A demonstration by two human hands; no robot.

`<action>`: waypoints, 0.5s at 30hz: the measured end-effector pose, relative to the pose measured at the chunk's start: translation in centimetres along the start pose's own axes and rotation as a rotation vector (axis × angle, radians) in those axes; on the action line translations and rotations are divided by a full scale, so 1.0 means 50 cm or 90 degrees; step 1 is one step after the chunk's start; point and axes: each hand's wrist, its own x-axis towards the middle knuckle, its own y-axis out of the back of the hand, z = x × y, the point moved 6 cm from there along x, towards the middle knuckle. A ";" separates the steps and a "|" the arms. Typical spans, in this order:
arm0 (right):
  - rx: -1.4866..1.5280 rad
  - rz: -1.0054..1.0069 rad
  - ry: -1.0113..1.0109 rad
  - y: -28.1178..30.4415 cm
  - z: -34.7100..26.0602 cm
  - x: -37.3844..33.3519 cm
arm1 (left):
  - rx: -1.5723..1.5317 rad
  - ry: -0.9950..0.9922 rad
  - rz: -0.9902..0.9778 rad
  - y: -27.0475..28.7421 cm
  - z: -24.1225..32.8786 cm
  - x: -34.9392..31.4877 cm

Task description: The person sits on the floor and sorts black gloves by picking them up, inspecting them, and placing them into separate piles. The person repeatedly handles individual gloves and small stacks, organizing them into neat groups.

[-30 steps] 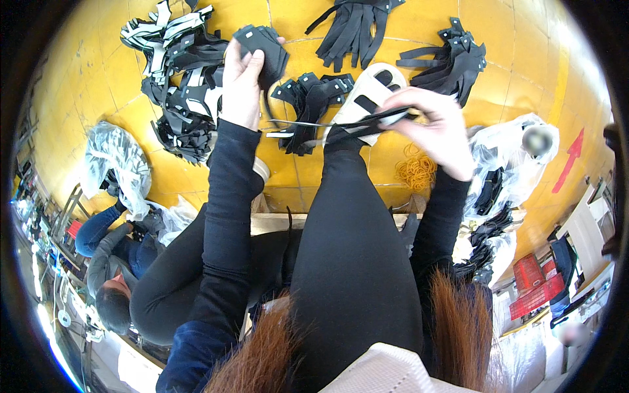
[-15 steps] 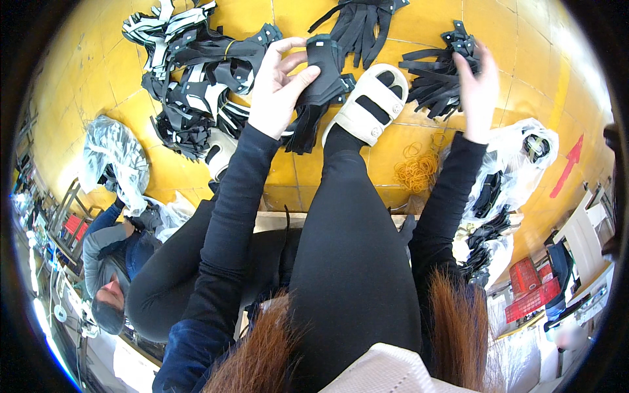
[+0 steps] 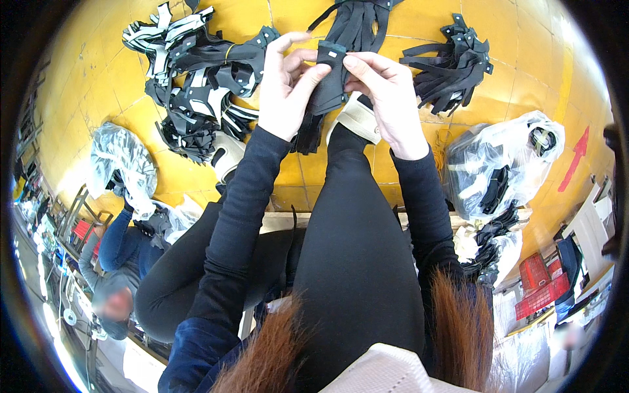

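Note:
A small stack of dark fabric pieces [image 3: 326,90], with a little white tag near its top, is held up over the floor between my hands. My left hand [image 3: 282,95] pinches its left edge with thumb and fingers. On the opposite side, my right hand [image 3: 393,105] grips the upper right edge between thumb and fingertips. Beyond them lies a bundle of black fabric strips [image 3: 357,27]. Another spread bundle of black strips [image 3: 452,65] rests to the right, and black-and-white bundles [image 3: 190,65] are heaped on the left.
My light sandal [image 3: 359,121] is just below the hands. A clear plastic bag [image 3: 468,167] of dark pieces stands at right, partly covering yellow rubber bands [image 3: 442,141]. Another plastic bag [image 3: 121,154] is at left, near a seated person [image 3: 118,262]. Red crates [image 3: 540,295] stand far right.
My right hand has come left from beside the right bundle and taken hold of the fabric stack. The left hand keeps its hold; the stack now looks narrower.

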 end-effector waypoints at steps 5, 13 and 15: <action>-0.026 -0.017 -0.026 0.010 -0.021 -0.010 | 0.308 -0.228 -0.007 -0.006 0.048 -0.001; 0.011 0.065 -0.020 0.034 -0.008 0.000 | 0.142 -0.273 -0.105 -0.013 0.053 -0.002; 0.015 0.054 -0.010 0.042 -0.015 0.001 | 0.053 -0.202 -0.121 -0.015 0.046 -0.007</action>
